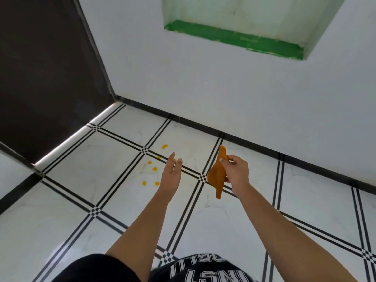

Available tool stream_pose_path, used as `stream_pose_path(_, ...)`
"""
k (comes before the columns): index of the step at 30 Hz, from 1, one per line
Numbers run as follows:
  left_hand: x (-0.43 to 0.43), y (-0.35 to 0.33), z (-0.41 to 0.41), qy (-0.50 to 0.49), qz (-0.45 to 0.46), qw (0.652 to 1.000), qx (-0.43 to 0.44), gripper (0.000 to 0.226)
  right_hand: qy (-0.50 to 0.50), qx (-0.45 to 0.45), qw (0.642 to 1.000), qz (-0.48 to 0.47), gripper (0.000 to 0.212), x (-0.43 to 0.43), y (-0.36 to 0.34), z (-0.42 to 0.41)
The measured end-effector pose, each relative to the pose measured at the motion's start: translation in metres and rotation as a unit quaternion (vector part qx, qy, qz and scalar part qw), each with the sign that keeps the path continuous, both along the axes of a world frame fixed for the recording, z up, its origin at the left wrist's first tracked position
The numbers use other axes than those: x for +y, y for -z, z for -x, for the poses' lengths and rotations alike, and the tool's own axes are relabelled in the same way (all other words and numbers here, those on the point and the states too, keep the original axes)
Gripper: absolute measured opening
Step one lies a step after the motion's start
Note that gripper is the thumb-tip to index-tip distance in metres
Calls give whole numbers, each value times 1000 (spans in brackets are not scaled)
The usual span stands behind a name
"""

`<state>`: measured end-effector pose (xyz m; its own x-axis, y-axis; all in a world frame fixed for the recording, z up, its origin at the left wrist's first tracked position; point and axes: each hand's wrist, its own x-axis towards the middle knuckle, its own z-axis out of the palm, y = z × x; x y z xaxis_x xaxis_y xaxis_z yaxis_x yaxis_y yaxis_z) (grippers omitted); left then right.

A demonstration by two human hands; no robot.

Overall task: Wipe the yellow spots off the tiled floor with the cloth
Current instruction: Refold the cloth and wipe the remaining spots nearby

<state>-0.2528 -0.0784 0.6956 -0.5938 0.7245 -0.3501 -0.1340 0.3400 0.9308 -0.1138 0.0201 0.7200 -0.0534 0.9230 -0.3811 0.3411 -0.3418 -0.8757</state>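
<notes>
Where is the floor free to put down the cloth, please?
Free: the white tiled floor right of the right hand holding the orange cloth, bordered by the black skirting. Crowded: the tile left of the left hand, with small yellow spots.

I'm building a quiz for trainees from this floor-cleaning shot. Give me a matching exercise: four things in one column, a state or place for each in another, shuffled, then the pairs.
Things:
1. left hand
2. right hand
3. yellow spots
4. cloth

States:
A. on the tiled floor
B. orange, hanging in the air
C. fingers straight, holding nothing
D. pinching the cloth

Pairs: 1-C, 2-D, 3-A, 4-B
</notes>
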Motion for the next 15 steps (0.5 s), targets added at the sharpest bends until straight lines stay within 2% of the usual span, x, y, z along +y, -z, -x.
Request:
stream_pose_path(2, -24, -6, 27, -7, -3, 1000, -7, 50, -7, 5, 1000, -5, 26, -19, -2, 32)
stream_pose_path(6, -67, -14, 94, -17, -16, 1000, -7, 50, -18, 7, 1000, -9, 36, -60, -5, 105)
stream_pose_path(15, -120, -20, 236, -2, -8, 1000, 1, 53, -11, 19, 1000, -8, 33, -118, -8, 255)
